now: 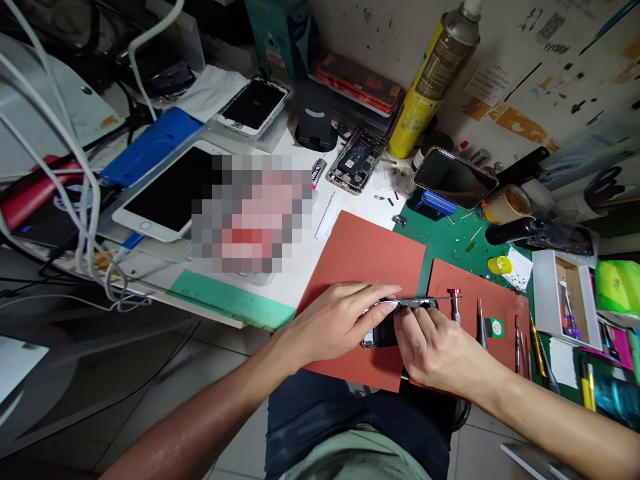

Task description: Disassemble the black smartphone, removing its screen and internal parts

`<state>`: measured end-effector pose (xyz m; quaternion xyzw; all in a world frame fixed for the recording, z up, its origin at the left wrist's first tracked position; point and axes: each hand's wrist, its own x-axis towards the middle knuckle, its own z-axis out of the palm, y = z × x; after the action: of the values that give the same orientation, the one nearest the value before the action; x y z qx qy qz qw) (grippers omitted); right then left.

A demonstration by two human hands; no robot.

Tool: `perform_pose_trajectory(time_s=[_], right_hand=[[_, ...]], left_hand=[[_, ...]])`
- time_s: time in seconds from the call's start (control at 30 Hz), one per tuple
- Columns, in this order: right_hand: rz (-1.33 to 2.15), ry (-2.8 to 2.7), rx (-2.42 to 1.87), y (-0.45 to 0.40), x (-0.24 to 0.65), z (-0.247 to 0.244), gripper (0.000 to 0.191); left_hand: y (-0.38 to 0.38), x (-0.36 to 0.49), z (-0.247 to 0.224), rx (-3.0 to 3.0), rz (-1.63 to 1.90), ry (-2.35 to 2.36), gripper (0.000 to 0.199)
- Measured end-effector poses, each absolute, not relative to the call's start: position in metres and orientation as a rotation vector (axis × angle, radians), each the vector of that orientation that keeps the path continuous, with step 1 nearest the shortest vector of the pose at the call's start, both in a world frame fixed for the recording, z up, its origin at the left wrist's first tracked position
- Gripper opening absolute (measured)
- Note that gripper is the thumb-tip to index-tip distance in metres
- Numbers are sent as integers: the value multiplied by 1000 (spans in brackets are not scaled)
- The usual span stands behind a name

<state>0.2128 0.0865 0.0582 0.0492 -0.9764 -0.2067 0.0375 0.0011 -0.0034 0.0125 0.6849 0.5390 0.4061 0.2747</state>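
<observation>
An opened phone lies on the red-brown mat at the table's front edge. Its upper panel stands raised above the dark body, seen nearly edge-on. My left hand is closed on the panel's left end, thumb below and fingers over the top. Against the panel's lower side, my right hand has its fingers curled together at the phone; what its fingertips hold, if anything, is hidden. Just right of the panel, a red-capped screwdriver rests on a second mat.
Tweezers and brushes lie at right, near a white box. Behind are an opened phone, a phone on a stand and a yellow spray can. White phones and cables occupy the left.
</observation>
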Motion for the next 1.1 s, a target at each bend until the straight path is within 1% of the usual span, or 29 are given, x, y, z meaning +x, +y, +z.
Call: perform_pose_trajectory(time_s=[0.13,0.23,0.27,0.33,0.43,0.5,0.57,0.63,0.73,0.83,1.0,1.07,1.1], right_hand=[[-585,-2970,200,81,217,58,14],[-501,-2920,304,71,229,75,26],[-470,-2891,331,69,235,84,27],[-412,-2855,238,72,246,102,22],[-341,-2823,-147,102,253,118,20],[-406,-2839,-231,135,246,114,9],[-559,-2924,-175,164,233,100,18],[-618,-2982,-158,183,215,82,24],[-613,-3055,-146,190,188,60,29],[-572,-3116,-167,186,173,54,31],[-463,-3128,-353,172,197,76,26],[-248,-3128,-498,160,221,88,21],[-14,-3127,-593,153,235,93,19]], left_hand=[[-3,0,14,1839,1097,1438,37],[-3,0,15,1854,1108,1426,36],[-3,0,14,1865,1109,1425,35],[-4,0,14,1907,1110,1423,33],[-8,1,13,2030,1114,1426,31],[-13,1,14,2124,1070,1446,32],[-19,1,15,2199,987,1475,34],[-25,2,17,2260,910,1485,35],[-30,5,16,2363,850,1471,37],[-32,7,12,2409,799,1467,40],[-33,6,7,2366,752,1473,48],[-33,5,6,2345,745,1480,53],[-33,5,6,2339,742,1483,54]])
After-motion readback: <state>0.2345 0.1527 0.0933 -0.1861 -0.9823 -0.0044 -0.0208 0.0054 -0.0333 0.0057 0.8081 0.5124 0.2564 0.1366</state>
